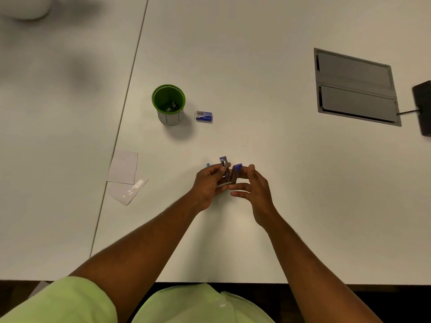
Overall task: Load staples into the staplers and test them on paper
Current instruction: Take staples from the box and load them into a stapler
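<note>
Pretty plain setup here: a big white worktop (256,66) fills nearly the whole view, with a thin seam (130,73) running diagonally down its left part. A grey hatch panel (354,87) with two flaps sits flush in the surface at the right. The near edge drops off to something dark (384,301) below. Soft, even light, faint shadows.

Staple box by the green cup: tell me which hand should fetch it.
Probably the right hand: its lower fingers look free, while the left hand grips the opened purple stapler. The staple box lies ahead of both.
</note>
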The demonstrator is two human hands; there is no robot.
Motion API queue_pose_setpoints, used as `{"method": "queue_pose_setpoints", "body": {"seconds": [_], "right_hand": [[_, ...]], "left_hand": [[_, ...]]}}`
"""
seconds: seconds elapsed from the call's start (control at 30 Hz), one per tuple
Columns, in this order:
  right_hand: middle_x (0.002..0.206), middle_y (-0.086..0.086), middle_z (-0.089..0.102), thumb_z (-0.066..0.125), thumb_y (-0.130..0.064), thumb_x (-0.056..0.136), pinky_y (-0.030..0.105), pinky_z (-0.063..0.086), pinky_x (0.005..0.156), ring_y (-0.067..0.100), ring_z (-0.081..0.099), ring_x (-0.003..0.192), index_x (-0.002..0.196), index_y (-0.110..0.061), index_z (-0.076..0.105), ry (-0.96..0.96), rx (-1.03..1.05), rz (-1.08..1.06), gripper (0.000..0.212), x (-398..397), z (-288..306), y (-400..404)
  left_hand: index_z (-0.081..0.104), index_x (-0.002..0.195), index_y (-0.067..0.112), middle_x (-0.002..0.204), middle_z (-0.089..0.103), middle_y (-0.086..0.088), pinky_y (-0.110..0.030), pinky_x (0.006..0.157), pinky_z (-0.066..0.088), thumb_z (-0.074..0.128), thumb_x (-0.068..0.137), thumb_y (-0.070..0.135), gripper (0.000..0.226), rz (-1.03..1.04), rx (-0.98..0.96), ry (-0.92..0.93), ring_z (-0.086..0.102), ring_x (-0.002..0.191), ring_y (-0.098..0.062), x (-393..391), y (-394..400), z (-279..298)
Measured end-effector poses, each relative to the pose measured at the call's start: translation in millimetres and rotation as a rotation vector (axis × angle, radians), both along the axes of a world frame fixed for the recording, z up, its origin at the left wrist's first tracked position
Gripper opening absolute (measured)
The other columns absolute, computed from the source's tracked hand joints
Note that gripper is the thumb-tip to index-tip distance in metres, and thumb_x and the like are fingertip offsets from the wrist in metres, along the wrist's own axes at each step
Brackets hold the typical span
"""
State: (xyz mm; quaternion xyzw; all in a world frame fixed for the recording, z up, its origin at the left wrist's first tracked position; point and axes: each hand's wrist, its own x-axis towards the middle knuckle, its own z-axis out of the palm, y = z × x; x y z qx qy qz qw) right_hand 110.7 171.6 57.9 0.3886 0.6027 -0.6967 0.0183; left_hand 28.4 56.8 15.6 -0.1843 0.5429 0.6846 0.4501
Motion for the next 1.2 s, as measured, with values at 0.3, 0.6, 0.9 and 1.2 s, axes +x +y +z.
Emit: {"method": "queue_pose_setpoints", "body": {"seconds": [0.3,0.6,0.9,1.2], "right_hand": [[0.104,-0.01,0.071,0.069,-0.044,0.091,0.033,0.055,0.072,0.008,0.065,0.079,0.11,-0.034,0.067,-0.058,0.328,-0.007,0.021,-10.3,-12.0,-5.7],[0.125,-0.022,0.063,0.062,-0.027,0.098,0.019,0.047,0.103,-0.002,0.057,0.123,0.144,-0.023,0.051,0.039,0.14,0.199,0.048,-27.0,-15.0,3.0],[0.124,0.003,0.071,0.063,-0.007,0.096,0.027,0.052,0.101,0.015,0.066,0.117,0.126,-0.019,0.065,0.119,0.103,0.088,0.032,-31.0,-18.5,-0.2],[0.115,0.001,0.074,0.061,-0.002,0.096,0.027,0.054,0.096,0.015,0.069,0.111,0.115,-0.02,0.07,0.138,0.09,-0.011,0.028,-28.7,-20.0,-4.4]], "left_hand": [[0.063,0.133,0.01,0.124,0.069,-0.014,-0.042,0.093,0.058,0.051,0.105,0.015,0.031,-0.055,-0.005,0.011,0.067,0.111,-0.029,0.8,-3.2,0.7],[0.056,0.14,0.008,0.129,0.066,-0.014,-0.039,0.097,0.057,0.064,0.094,-0.001,0.048,-0.16,0.1,0.145,0.068,0.113,-0.028,2.4,-4.7,10.5],[0.063,0.133,0.006,0.114,0.074,-0.014,-0.046,0.099,0.056,0.072,0.09,0.007,0.044,-0.212,-0.168,0.473,0.071,0.104,-0.028,3.1,0.7,4.6],[0.068,0.127,0.008,0.106,0.077,-0.007,-0.037,0.093,0.059,0.072,0.09,0.008,0.038,-0.184,-0.229,0.563,0.074,0.094,-0.017,7.9,6.6,-0.9]]}}
